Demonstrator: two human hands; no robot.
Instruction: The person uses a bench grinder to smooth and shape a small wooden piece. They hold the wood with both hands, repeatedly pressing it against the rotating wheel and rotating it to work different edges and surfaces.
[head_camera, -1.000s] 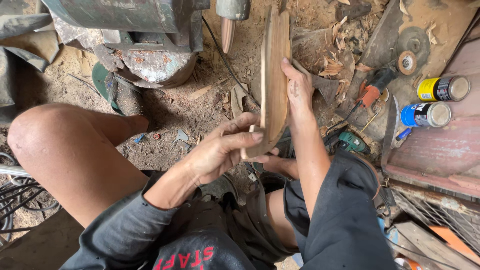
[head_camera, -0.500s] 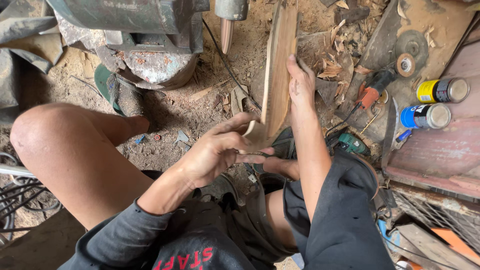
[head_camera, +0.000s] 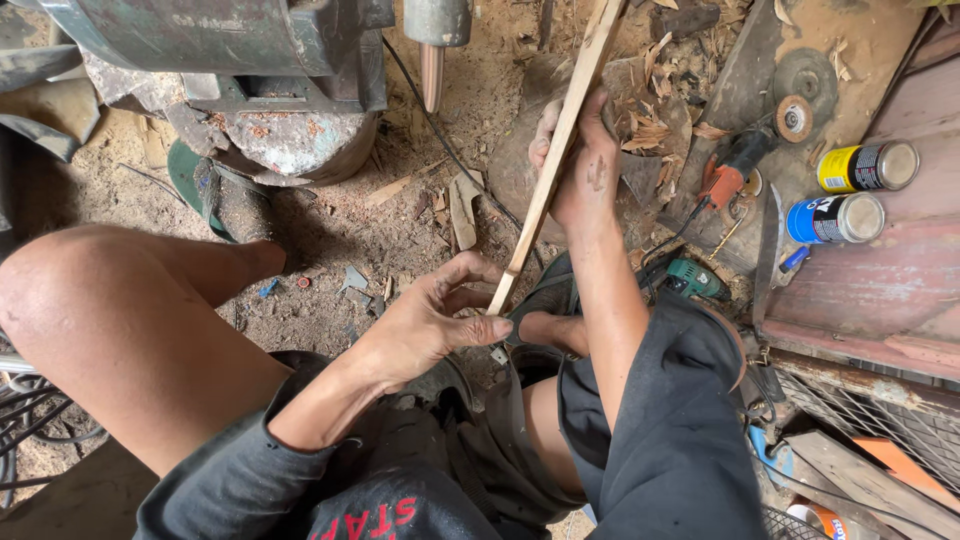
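A long thin strip of pale wood (head_camera: 560, 150) runs from the top of the head view down to the middle, seen edge-on. My right hand (head_camera: 585, 165) grips it around the middle. My left hand (head_camera: 435, 320) holds its lower end between thumb and fingers, just above my lap. I sit low on a dirt floor strewn with sawdust and wood shavings (head_camera: 650, 130), with my bare left knee (head_camera: 110, 310) raised at the left.
A heavy grey metal machine (head_camera: 230, 60) with a pointed spindle (head_camera: 432, 70) stands at the top left. An angle grinder (head_camera: 750, 150) lies at the right, beside a yellow can (head_camera: 865, 165) and a blue can (head_camera: 835, 215). A green tool (head_camera: 695, 280) lies by my right thigh.
The wood piece has turned from showing its broad face to edge-on. My right hand has shifted to wrap around it, and my left hand has moved to its lower tip.
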